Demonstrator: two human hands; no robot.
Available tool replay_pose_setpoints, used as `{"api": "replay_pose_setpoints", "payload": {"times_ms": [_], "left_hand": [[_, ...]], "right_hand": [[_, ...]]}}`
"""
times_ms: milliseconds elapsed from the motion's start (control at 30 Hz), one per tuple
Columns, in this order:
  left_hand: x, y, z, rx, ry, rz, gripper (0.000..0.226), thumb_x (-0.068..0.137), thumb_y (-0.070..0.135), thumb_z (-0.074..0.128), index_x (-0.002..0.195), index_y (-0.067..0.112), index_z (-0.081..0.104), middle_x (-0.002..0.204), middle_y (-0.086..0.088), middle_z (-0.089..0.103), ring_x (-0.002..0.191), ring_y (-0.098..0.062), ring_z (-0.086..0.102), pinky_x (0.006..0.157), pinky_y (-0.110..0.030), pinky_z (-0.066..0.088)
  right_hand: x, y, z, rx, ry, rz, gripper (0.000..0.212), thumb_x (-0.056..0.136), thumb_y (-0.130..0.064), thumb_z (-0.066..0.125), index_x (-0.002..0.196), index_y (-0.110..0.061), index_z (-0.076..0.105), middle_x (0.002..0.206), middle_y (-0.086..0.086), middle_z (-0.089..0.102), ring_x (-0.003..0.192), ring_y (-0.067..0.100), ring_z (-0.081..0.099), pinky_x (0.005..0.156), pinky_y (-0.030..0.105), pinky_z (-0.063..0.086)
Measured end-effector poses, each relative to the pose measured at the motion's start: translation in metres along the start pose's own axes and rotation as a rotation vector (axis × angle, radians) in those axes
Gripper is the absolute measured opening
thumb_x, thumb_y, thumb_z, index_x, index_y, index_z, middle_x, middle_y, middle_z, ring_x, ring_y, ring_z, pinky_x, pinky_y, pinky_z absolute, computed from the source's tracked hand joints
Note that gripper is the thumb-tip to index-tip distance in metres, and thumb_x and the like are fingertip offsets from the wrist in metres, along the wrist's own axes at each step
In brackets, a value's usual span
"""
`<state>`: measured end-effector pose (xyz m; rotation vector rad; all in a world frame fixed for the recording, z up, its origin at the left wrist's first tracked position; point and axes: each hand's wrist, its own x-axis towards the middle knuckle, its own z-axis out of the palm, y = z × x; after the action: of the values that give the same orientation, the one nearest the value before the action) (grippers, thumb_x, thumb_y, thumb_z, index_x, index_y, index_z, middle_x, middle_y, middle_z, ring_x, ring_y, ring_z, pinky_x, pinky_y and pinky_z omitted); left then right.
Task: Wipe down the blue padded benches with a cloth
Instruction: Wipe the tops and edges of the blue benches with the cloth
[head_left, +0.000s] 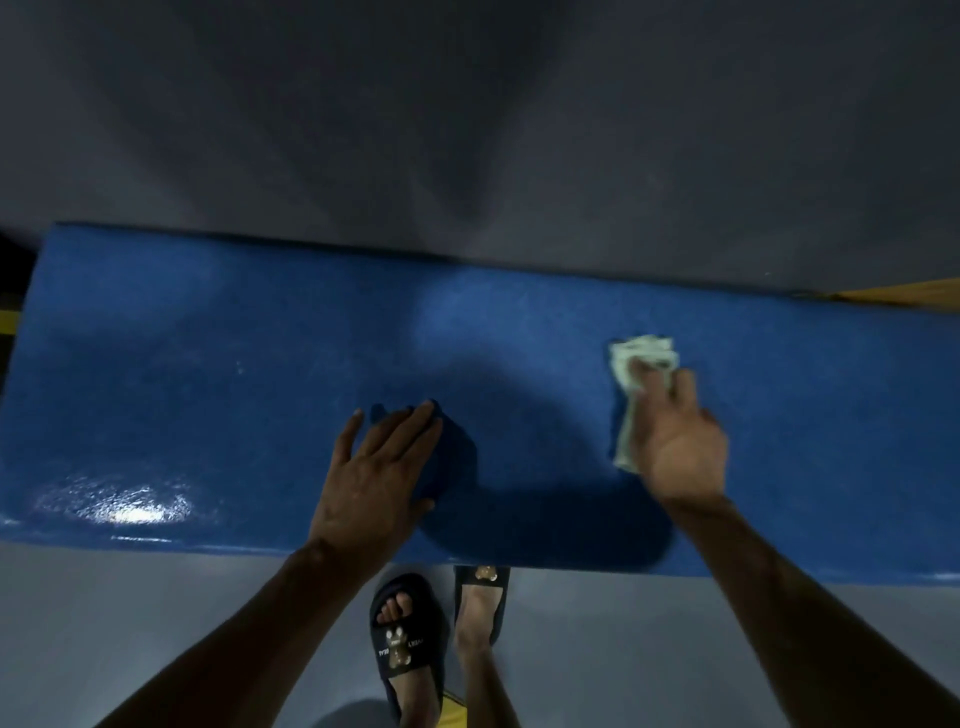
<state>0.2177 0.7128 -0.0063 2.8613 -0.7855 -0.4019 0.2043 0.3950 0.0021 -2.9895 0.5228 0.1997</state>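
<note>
I see my left hand (376, 470) lying flat on the blue padded worktop (208, 374), its fingers (410, 423) straight and slightly apart, holding nothing. To its right, well apart from it, my right hand (675, 447) presses a pale crumpled cloth (636, 374) against the worktop. Its fingers are curled onto the cloth, which bunches beyond the fingertips and trails along their left side.
</note>
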Motion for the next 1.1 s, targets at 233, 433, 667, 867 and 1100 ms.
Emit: {"api": "replay_pose_setpoints", "payload": {"times_ms": [233,433,667,867,1100], "left_hand": [[0.005,-0.002,0.001,-0.036,-0.009,-0.013,0.105,0.050,0.045,0.092,0.143,0.020,0.051,0.151,0.005,0.046,0.129,-0.020,0.053,0.114,-0.051,0.019],[0.007,-0.002,0.001,-0.031,-0.024,-0.024,0.106,0.049,0.048,0.091,0.144,0.023,0.049,0.150,0.006,0.047,0.128,-0.020,0.054,0.115,-0.051,0.021],[0.007,-0.003,0.003,-0.058,0.034,-0.005,0.105,0.048,0.045,0.092,0.142,0.020,0.051,0.149,0.004,0.049,0.128,-0.017,0.046,0.114,-0.050,0.021],[0.008,-0.005,0.001,-0.070,0.044,0.010,0.102,0.048,0.047,0.091,0.139,0.020,0.055,0.146,0.003,0.052,0.127,-0.016,0.045,0.113,-0.048,0.021],[0.026,-0.013,-0.014,-0.067,0.097,0.032,0.101,0.044,0.043,0.094,0.136,0.019,0.057,0.128,-0.001,0.066,0.105,-0.027,0.066,0.108,-0.047,0.026]], "right_hand": [[-0.013,-0.105,0.023,0.191,-0.017,0.240,0.051,0.086,-0.010,0.055,0.137,-0.014,0.048,0.141,0.017,0.047,0.079,0.041,0.065,0.063,0.044,0.053],[-0.003,-0.103,0.002,0.092,-0.060,-0.382,0.049,0.076,-0.023,0.068,0.124,-0.029,0.060,0.113,0.006,0.063,0.060,0.022,0.063,0.049,0.027,0.048],[0.041,0.013,-0.006,0.068,0.021,0.212,0.034,0.096,-0.020,0.043,0.129,-0.017,0.045,0.130,0.016,0.043,0.078,0.045,0.061,0.067,0.046,0.046],[0.037,-0.089,0.010,0.149,0.078,0.208,0.046,0.081,-0.012,0.059,0.127,-0.017,0.051,0.141,0.011,0.044,0.068,0.040,0.063,0.054,0.038,0.048],[0.037,-0.096,0.005,0.041,-0.052,-0.434,0.056,0.081,-0.017,0.066,0.134,-0.027,0.050,0.128,0.009,0.052,0.072,0.036,0.064,0.055,0.039,0.052]]}}
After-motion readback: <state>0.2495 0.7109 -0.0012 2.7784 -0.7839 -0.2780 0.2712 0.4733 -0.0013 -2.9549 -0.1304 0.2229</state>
